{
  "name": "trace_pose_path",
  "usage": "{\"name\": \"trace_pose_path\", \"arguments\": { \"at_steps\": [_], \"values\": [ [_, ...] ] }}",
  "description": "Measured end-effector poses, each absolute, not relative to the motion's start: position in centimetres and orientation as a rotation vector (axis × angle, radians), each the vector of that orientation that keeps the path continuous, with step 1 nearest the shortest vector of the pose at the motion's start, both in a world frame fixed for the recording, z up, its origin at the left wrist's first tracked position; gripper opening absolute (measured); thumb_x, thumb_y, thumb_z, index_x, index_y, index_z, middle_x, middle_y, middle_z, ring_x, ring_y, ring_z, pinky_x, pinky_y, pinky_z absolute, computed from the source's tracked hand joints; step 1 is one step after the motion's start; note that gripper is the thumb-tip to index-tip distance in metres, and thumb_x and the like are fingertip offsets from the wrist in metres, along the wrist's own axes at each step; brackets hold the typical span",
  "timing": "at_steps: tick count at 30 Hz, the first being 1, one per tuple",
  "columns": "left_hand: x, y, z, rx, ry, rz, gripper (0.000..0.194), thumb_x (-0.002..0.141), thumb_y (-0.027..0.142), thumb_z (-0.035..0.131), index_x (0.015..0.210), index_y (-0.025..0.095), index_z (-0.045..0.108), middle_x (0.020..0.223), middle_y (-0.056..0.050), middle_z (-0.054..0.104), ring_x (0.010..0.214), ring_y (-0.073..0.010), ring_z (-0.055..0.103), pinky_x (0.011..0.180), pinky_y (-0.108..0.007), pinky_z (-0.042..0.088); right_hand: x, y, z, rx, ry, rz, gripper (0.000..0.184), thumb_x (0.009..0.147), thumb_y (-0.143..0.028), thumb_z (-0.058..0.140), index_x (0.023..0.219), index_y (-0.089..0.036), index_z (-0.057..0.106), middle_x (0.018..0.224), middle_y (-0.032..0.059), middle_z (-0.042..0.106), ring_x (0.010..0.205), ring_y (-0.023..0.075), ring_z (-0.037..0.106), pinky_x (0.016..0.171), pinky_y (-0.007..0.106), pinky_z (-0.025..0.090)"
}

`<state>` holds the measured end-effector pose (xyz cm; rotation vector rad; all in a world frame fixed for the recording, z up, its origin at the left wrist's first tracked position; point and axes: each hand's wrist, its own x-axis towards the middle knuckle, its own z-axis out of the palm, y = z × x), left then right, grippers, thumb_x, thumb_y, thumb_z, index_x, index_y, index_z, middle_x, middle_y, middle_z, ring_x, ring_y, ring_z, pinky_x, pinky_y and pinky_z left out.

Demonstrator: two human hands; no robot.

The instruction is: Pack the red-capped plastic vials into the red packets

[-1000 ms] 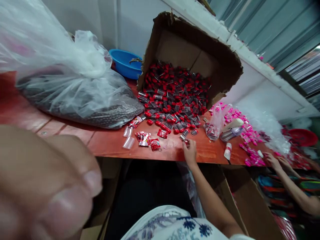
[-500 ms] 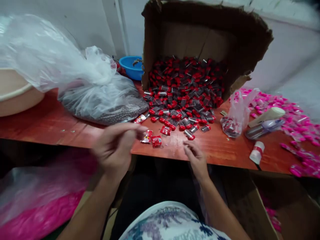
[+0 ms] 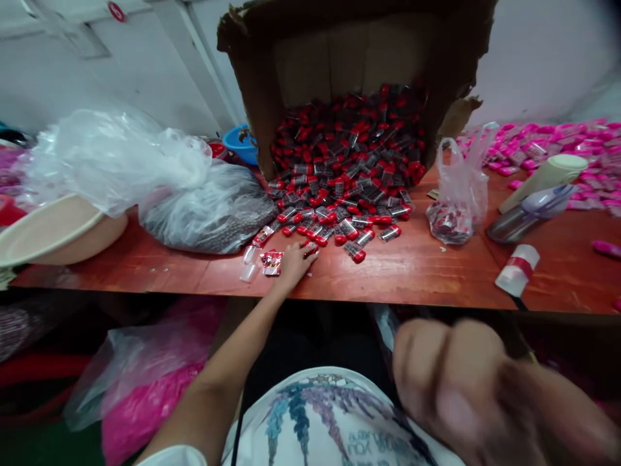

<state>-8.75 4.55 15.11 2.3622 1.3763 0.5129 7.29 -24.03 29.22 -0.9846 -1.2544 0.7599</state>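
Reaching to a small red packet (image 3: 309, 250) on the red table (image 3: 378, 281) near frame centre, the left hand (image 3: 291, 264) bends its fingers at it; whether they clamp it cannot be told. The right hand (image 3: 460, 382), blurred at lower right, curls its fingers, its grip unclear. Wrapped red-and-dark pieces (image 3: 339, 184) spill from the box (image 3: 252, 84), upper centre, most apparently yet unhandled.

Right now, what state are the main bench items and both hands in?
Cardboard box: open, packets spilling out
Large clear bag: bulging, neck gathered
Handled bag: handles up
Metal bottle: tilted or lying, unclear
Cream basin: open, partly hidden
Left hand: down at bench, grip unclear
Right hand: raised, fingers curled, blurred
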Motion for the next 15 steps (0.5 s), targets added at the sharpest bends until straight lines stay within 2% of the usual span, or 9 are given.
{"name": "trace_pose_path", "arguments": {
  "at_steps": [4,6,9,11,13,15],
  "values": [
    [-10.3,5.3,15.3,2.168,1.242,0.626,0.024,0.082,0.034,0.059,0.096,0.022,0.074,0.102,-0.008,0.065,0.096,-0.0224,0.059,0.09,-0.037,0.044,4.7,-14.4,23.4,-1.227,-1.081,0.625,0.023,0.091,-0.033,0.047,0.108,-0.032,0.063,0.101,0.0045,0.062,0.087,0.0184,0.059,0.069,0.033,0.05],
    [-12.0,5.2,15.7,1.982,1.196,0.778,0.024,0.082,0.033,0.06,0.096,0.02,0.074,0.104,-0.008,0.066,0.097,-0.0213,0.06,0.09,-0.036,0.045,2.8,-10.8,19.7,-1.398,-1.239,0.679,0.023,0.091,-0.03,0.047,0.104,-0.026,0.066,0.097,0.0051,0.062,0.088,0.0178,0.059,0.07,0.03,0.049],
    [-15.7,4.0,16.6,1.667,1.176,0.97,0.028,0.078,0.035,0.064,0.098,0.019,0.073,0.115,-0.01,0.064,0.1,-0.0228,0.061,0.086,-0.036,0.049,0.5,-7.6,15.1,-1.635,-1.533,0.556,0.025,0.089,-0.026,0.05,0.109,-0.022,0.065,0.096,0.0078,0.062,0.092,0.0206,0.056,0.082,0.034,0.047],
    [-18.5,2.7,17.2,1.455,1.171,1.009,0.032,0.074,0.037,0.068,0.1,0.018,0.072,0.116,-0.011,0.065,0.101,-0.0246,0.061,0.082,-0.037,0.052,-0.4,-6.9,13.4,-1.75,-1.656,0.406,0.024,0.089,-0.026,0.051,0.108,-0.021,0.066,0.098,0.0095,0.062,0.094,0.0224,0.055,0.084,0.036,0.046],
    [-21.2,1.3,17.4,1.269,1.161,1.019,0.033,0.071,0.035,0.071,0.1,0.019,0.072,0.116,-0.01,0.065,0.106,-0.0245,0.059,0.085,-0.036,0.05,-0.8,-6.9,12.9,-1.777,-1.726,0.312,0.021,0.091,-0.026,0.049,0.1,-0.021,0.068,0.097,0.0099,0.063,0.093,0.0224,0.054,0.082,0.035,0.045],
    [-23.0,0.2,17.4,1.039,1.154,1.019,0.034,0.067,0.032,0.075,0.097,0.018,0.073,0.112,-0.01,0.067,0.098,-0.0223,0.063,0.086,-0.035,0.05,-1.0,-7.6,13.2,-1.725,-1.785,0.32,0.02,0.091,-0.026,0.049,0.089,-0.02,0.068,0.09,0.0088,0.063,0.088,0.021,0.055,0.078,0.034,0.045]
  ]
}}
